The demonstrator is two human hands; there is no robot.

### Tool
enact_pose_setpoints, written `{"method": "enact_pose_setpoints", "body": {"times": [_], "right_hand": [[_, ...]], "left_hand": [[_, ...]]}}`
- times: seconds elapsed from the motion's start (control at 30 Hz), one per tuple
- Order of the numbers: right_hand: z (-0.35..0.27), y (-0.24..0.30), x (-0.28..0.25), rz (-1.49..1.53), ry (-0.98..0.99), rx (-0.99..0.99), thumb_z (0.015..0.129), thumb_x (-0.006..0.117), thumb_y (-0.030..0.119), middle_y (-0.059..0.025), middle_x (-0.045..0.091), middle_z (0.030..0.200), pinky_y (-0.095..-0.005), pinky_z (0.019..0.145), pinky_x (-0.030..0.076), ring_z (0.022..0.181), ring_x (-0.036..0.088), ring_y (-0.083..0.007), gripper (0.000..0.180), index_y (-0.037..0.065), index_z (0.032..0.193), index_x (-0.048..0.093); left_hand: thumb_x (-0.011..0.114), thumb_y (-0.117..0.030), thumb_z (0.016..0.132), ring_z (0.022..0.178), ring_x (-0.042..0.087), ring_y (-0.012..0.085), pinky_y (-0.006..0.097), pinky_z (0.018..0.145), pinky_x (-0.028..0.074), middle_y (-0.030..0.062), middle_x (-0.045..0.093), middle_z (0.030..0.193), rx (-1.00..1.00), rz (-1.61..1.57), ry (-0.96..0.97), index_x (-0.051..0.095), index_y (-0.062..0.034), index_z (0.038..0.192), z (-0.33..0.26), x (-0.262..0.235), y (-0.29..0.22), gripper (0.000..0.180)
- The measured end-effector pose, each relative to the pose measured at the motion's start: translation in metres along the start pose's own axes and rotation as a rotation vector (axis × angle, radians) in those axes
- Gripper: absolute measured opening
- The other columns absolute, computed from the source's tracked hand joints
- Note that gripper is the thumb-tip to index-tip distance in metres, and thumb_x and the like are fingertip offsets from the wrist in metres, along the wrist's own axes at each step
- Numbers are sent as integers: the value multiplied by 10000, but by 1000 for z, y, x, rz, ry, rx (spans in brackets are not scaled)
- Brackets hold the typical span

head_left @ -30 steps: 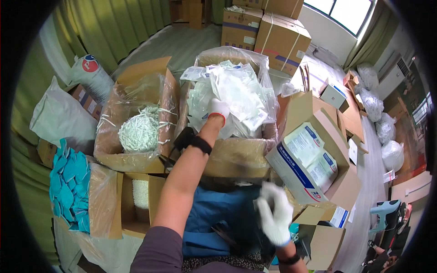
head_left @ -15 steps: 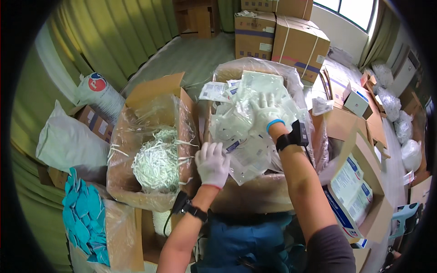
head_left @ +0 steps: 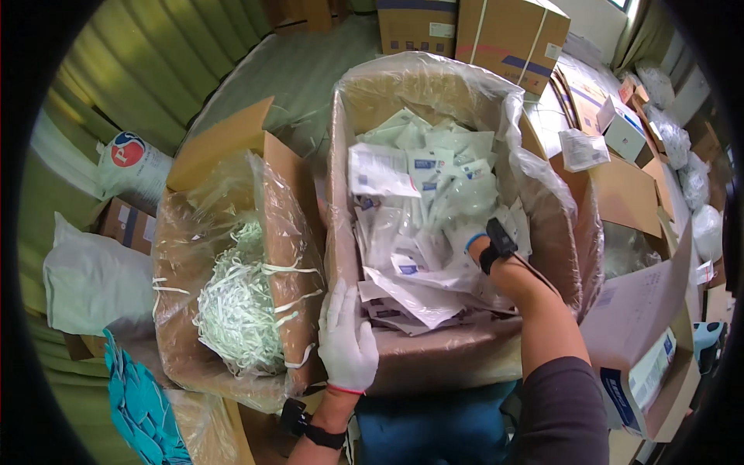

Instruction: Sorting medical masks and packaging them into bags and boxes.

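Observation:
White-and-clear flat packets [head_left: 422,225] fill a large cardboard box [head_left: 434,356] lined with clear plastic. My right hand [head_left: 467,226], in a white glove, reaches down among them. Its fingers blend with the packets, so whether it grips one cannot be made out. At the box's near left corner, my left hand [head_left: 347,346], gloved in white too, rests against the edge with its fingers stretched out and nothing in them. Just left of it stands a smaller plastic-lined carton [head_left: 288,174] holding a tangle of narrow white strips [head_left: 239,314]; a few strips hang over its side.
Teal pieces [head_left: 139,403] are heaped at the lower left, below a stuffed white sack [head_left: 97,275]. Taped cartons [head_left: 511,39] stand at the back. To the right, an opened carton [head_left: 674,403] holds more packets. Clear plastic bags [head_left: 674,139] line the far right.
The packets heaped above the rim now lie lower inside the box. My right hand has gone down into them, and my left hand has shifted along the near left corner. The view has shifted.

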State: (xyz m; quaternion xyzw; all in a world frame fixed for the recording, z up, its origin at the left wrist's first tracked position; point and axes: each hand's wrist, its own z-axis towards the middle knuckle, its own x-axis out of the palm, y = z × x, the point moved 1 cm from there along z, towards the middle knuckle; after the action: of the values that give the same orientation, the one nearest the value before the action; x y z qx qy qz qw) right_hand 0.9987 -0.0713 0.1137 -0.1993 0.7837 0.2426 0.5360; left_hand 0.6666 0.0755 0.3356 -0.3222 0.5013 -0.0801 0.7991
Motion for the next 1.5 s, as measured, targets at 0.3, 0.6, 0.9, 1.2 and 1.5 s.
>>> {"method": "enact_pose_setpoints", "body": {"times": [0.3, 0.6, 0.9, 1.2, 1.5], "right_hand": [[-44, 24, -72, -163, 84, -61, 922, 515, 438, -185, 534, 1366, -423, 1086, 360, 1284, 483, -336, 520, 124, 1333, 564], [-109, 11, -216, -175, -256, -339, 848, 622, 406, -162, 701, 1068, -398, 931, 490, 1032, 637, -345, 418, 105, 1125, 706], [-323, 90, -378, 908, -282, -366, 982, 630, 217, -42, 710, 898, -262, 743, 526, 792, 627, -86, 235, 15, 1083, 697], [-516, -78, -378, 303, -292, 90, 954, 652, 251, -44, 690, 806, -307, 620, 506, 668, 612, -150, 251, 3, 950, 696], [-505, -125, -261, 1515, -514, 633, 867, 740, 391, -127, 583, 1236, -437, 802, 467, 1085, 552, -310, 486, 89, 1219, 596]], "left_hand": [[515, -51, 836, 1274, 473, 409, 461, 1093, 374, 156, 487, 1451, 29, 25, -105, 566, -16, 1324, -4, 9, 6, 491], [514, -125, 892, 1271, 485, 375, 433, 1081, 406, 109, 425, 1508, 32, 20, -39, 542, -105, 1358, 2, 21, 4, 467], [633, -259, 926, 1219, 546, 342, 418, 1084, 392, 187, 612, 1272, 51, -85, -221, 617, -8, 1229, -47, -36, 2, 394], [563, -63, 951, 970, 665, 228, 330, 888, 509, 136, 689, 1042, -216, -400, -97, 665, 36, 1059, -255, -68, -68, 179], [524, -45, 965, 898, 675, 166, 283, 839, 512, 114, 713, 943, -397, -549, -51, 671, 46, 1043, -318, -75, -78, 190]]}}
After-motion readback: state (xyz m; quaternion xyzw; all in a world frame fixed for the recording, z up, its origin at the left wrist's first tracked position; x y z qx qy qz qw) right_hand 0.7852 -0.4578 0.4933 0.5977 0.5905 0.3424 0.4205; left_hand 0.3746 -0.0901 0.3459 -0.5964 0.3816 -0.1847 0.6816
